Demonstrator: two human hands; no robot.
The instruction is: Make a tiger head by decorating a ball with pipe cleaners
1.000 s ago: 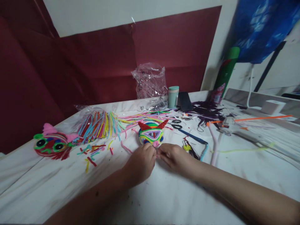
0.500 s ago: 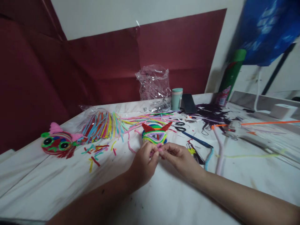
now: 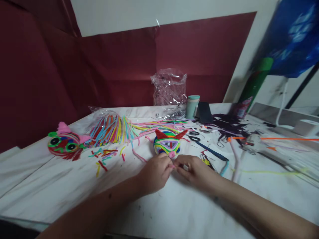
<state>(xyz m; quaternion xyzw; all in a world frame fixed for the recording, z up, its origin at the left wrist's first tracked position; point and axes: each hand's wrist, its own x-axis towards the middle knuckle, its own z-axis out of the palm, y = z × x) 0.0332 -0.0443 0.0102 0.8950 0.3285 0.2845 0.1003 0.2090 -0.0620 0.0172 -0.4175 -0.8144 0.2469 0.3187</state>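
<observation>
- The left hand (image 3: 155, 173) is closed, thumb and forefinger pinched on a small pink strip (image 3: 173, 166).
- The right hand (image 3: 199, 172) pinches the same strip with its fingertips, leaving a gap behind the thumb.
- The front edge of the bench (image 3: 62, 184) shows at lower left, well apart from the left hand, with white top between.
- Between the forearms, bare bench top runs toward the bottom of the view.
- Past the right hand, a pale purple cord (image 3: 234, 162) and a blurred pale tool (image 3: 254, 144) limit the room.
- The strip is between both hands' fingertips; a striped mask (image 3: 164, 148) with red horns sits just beyond, and whether the left hand touches it is unclear.
</observation>
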